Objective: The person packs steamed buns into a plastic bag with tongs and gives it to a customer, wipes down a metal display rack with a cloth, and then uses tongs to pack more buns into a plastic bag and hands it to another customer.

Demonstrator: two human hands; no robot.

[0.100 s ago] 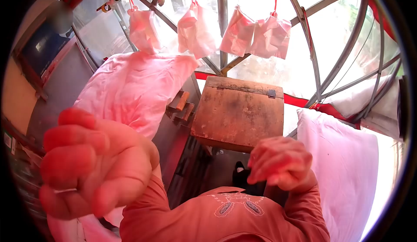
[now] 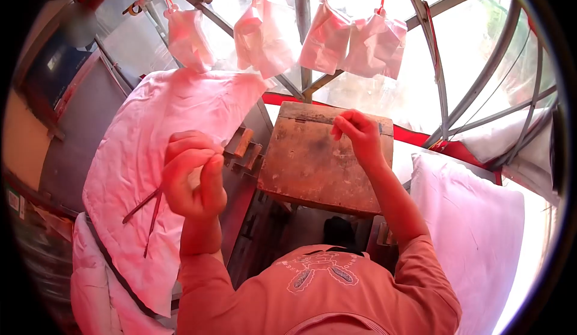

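My left hand [image 2: 193, 175] is raised in front of the pink-lit cloth on the left, its fingers curled in toward the thumb. What it holds, if anything, I cannot make out. Over the wooden box [image 2: 318, 160], my right hand [image 2: 358, 132] is closed with fingertips pinched together; anything inside is too small or hidden. The box has a worn, stained hinged lid, which is down. Two thin dark sticks [image 2: 154, 218] lie on the cloth [image 2: 150, 130] just below and left of my left hand.
Several translucent plastic bags [image 2: 264, 40] hang by red strings from the metal frame [image 2: 302, 22] at the back. Another pale cloth [image 2: 466, 233] covers the surface on the right. Small wooden blocks [image 2: 244, 142] sit left of the box.
My left hand has drawn away from the camera, uncovering the sticks on the cloth. My right hand has moved up and forward over the box lid. The view has shifted slightly.
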